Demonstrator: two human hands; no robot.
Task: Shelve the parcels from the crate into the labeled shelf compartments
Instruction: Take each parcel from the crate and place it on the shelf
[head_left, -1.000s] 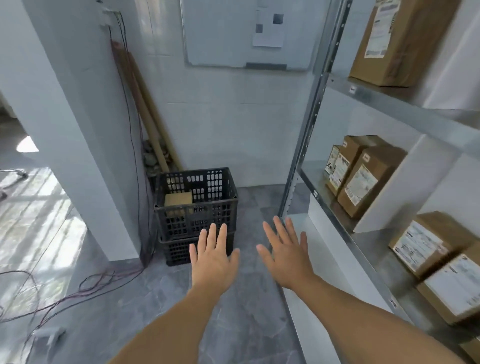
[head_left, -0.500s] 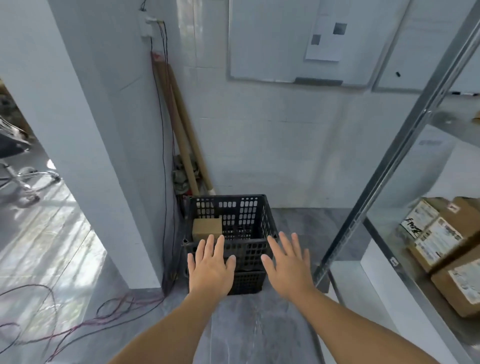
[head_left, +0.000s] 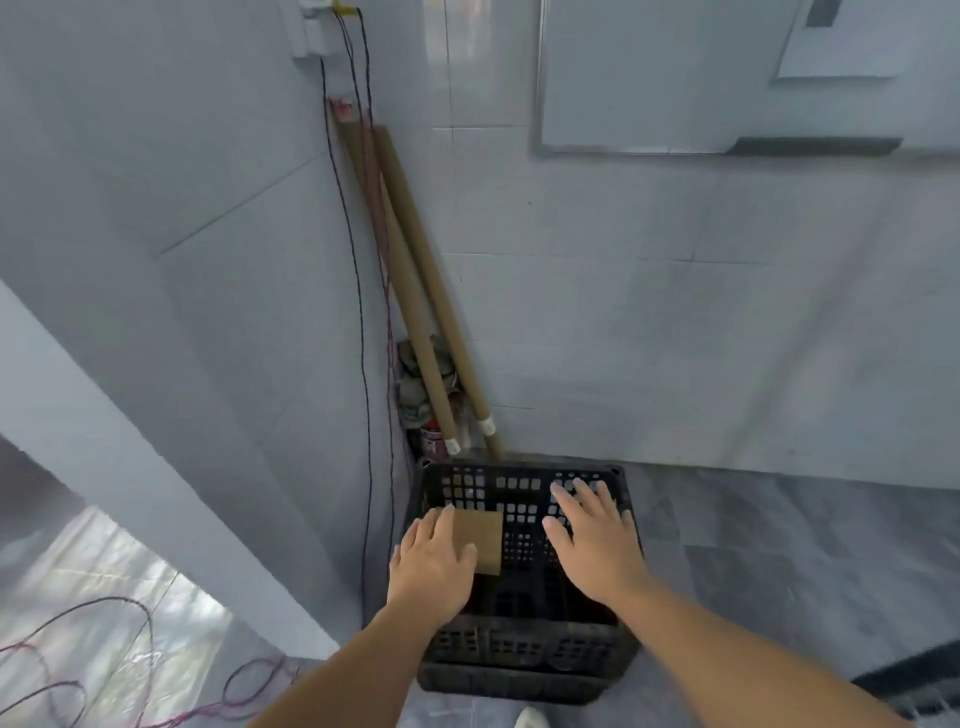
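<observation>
The small brown cardboard parcel (head_left: 480, 538) lies inside the black perforated plastic crate (head_left: 519, 467), against its left side, with a plain flat face turned up and no label showing on it. It looks light and stiff, a box that one hand could probably lift, though the smooth board may slide if it is only pinched at an edge. The safest hold is likely across two opposite sides, thumb on one and fingers on the other, or a hand on each side. The left hand (head_left: 434, 566) hovers over the parcel's near left corner with its fingers (head_left: 441, 525) stretched out and relaxed, grasping nothing. Whether they touch the cardboard I cannot tell. The right hand (head_left: 592, 540) is spread flat above the right half of the crate, fingers straight and released, also holding nothing. The crate walls rise around the parcel, so it probably has to come straight up before it can be carried sideways, and the left wall leaves little room for fingers on that side. The crate stands on the grey tiled floor (head_left: 779, 545) in a corner. Just behind it two long brown cardboard tubes (head_left: 415, 291) lean against the white wall, with a bundle of grey cloth (head_left: 415, 384) and a small red can (head_left: 430, 441) at their feet. Thin dark wires (head_left: 363, 364) hang down the wall just left of the crate and trail over the floor, where a foot could catch them. The shelf compartments are not in view
</observation>
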